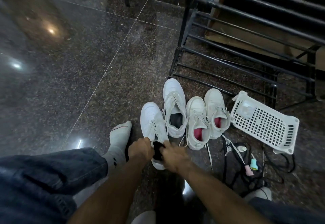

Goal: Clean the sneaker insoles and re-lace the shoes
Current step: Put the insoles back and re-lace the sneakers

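Both hands, left hand (140, 149) and right hand (173, 155), gripping black insole (158, 150) at nearest sneaker (153, 123) collar; early stage, three sneakers beside it waiting, all still laced.

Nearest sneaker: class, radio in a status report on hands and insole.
Left hand and right hand both grip the dark insole at the nearest sneaker. Insole partly out. Nothing in the way.

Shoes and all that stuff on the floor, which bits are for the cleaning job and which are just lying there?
For the job:
- nearest white sneaker, gripped by left hand and right hand
- dark insole between them
- three other white sneakers
- loose white lace
- small bottle, likely cleaner

Just lying about:
- white basket
- black shoe rack
- black cords
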Available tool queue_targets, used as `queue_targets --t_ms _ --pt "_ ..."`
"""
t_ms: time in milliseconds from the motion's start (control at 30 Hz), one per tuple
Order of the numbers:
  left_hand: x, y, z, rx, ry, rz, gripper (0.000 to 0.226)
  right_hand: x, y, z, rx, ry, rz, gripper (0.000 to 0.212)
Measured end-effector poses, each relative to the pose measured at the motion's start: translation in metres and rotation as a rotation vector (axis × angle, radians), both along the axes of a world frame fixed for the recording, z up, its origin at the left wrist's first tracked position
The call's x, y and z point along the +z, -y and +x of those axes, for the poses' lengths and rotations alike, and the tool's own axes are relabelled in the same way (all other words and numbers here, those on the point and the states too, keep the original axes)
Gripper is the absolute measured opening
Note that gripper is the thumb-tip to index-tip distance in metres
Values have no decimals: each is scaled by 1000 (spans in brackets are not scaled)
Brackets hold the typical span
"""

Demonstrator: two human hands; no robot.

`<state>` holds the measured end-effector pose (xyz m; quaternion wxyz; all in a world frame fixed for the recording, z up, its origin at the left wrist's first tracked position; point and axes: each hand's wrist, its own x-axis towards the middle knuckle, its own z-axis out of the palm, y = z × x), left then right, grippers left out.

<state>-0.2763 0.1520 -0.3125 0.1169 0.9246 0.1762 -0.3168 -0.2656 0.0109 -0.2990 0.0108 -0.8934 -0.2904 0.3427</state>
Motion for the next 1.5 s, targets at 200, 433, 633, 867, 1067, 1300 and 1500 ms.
queue_targets --t_ms 200,433,633,867,1067,1300,1500 --pt "9 10 -39 -126 -176 -82 34 -10 29 -63 47 -109 -49 37" --pt "31 6 -36 60 -295 -379 9 8 45 -53 -331 -206 234 24" --pt "79 -22 -10 52 -209 -541 26 20 42 -40 -326 -183 274 64" --pt "98 -42 11 177 6 -672 26 26 26 -54 -257 -93 14 36" --pt "93 -42 4 125 148 -413 25 42 26 -42 -220 24 -108 34" --pt "128 -53 19 64 185 89 30 58 59 -18 -61 -44 -248 42" --pt "142 -59 37 216 311 -30 28 61 92 9 -328 -175 -85 27"
